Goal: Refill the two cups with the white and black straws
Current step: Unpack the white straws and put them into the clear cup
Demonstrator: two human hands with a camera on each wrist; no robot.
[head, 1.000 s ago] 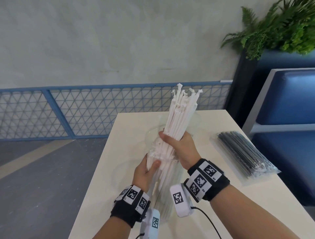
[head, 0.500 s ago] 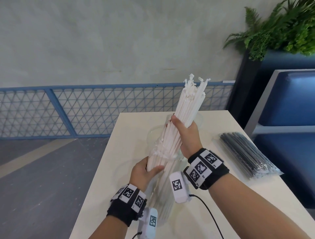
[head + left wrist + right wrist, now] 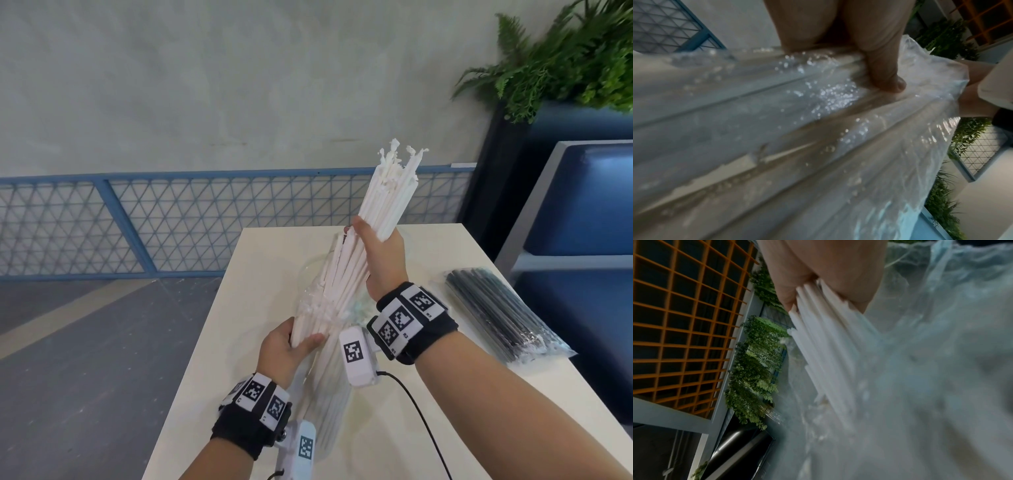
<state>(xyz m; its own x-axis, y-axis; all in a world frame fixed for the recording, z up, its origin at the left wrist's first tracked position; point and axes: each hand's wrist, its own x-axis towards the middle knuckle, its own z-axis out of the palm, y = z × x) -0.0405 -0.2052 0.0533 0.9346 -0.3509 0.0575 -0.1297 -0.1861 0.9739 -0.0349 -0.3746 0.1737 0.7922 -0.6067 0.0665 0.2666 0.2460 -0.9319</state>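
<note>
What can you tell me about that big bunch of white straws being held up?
The white straws form a thick bundle of thin, paper-wrapped sticks, tilted with crimped tips up and to the right. The right hand grips the bare middle; the left hand holds the lower end, still inside a clear plastic bag, above the table.

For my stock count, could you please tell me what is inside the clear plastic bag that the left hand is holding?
The clear plastic bag holds white straws, their upper part pulled out by the right hand. The left hand and crinkled plastic hide the lower ends.
</note>
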